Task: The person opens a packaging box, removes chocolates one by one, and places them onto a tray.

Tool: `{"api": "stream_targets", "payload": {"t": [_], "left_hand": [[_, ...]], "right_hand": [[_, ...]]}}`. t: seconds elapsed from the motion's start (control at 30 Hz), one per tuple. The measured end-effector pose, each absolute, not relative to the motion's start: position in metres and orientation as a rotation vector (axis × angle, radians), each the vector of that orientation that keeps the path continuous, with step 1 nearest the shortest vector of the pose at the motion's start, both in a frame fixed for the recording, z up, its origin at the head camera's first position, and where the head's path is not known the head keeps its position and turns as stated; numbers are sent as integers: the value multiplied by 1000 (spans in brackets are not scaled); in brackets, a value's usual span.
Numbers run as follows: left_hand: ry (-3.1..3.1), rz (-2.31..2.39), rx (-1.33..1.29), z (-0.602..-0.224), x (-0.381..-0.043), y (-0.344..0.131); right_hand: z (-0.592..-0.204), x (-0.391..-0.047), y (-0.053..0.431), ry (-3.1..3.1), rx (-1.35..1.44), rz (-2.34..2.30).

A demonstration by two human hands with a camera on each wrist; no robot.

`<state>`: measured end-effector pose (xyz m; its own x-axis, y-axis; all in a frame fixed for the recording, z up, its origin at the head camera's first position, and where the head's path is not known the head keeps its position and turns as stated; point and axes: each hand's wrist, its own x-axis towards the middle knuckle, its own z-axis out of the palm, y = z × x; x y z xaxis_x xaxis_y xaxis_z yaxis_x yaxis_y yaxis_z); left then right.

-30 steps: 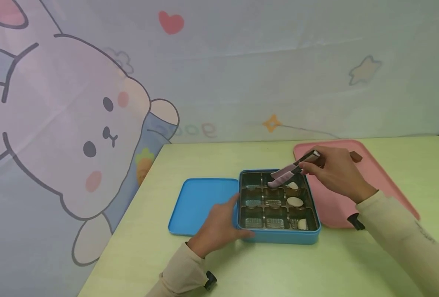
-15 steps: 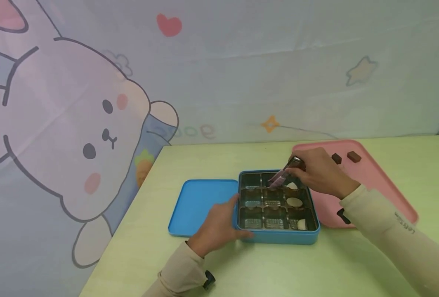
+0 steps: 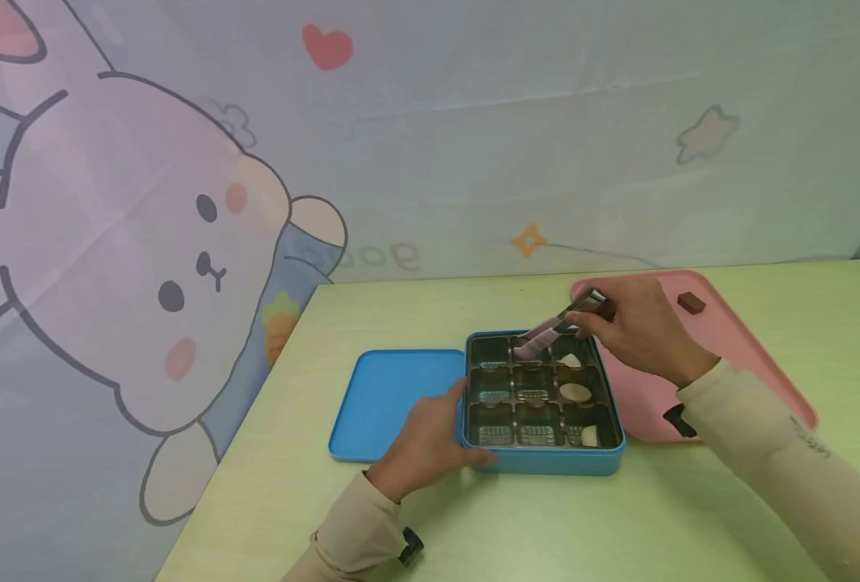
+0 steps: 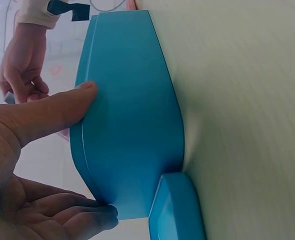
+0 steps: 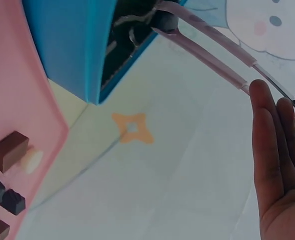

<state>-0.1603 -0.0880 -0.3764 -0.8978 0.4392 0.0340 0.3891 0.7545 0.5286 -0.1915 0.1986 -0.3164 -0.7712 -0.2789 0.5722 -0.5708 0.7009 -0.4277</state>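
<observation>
My left hand grips the near left corner of a blue box, thumb on its front wall and fingers against the left side. The box has a dark divided insert. My right hand holds metal tongs with pinkish covered tips, which reach into the back middle compartment. In the right wrist view a dark chocolate-like piece shows between the tong tips. Down the right column lie a cream wedge, a cream oval and a cream piece, one per compartment.
A blue lid lies left of the box. Right of the box is a pink tray, partly under my right arm. It bears a brown block and, in the right wrist view, several dark pieces. A printed cloth stands behind.
My right hand first moved left and lowered the tongs, their tips drawing closer together. Since then it has shifted slightly back to the right and the tips are spread wider. My left hand stayed at the corner.
</observation>
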Motion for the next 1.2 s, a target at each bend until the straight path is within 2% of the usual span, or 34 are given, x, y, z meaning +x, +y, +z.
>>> {"api": "stream_targets", "payload": {"t": [0.17,0.47,1.2], "left_hand": [[2856,832,682,-377,-159,-88],[2851,803,671,-376,-158,-90],[2821,821,662,-377,-155,-94]], "right_hand": [[-308,-183,213,-2409,583,946],[-307,-176,255,-2365,407,885],[-326,-145,315,-2369,80,849]]}}
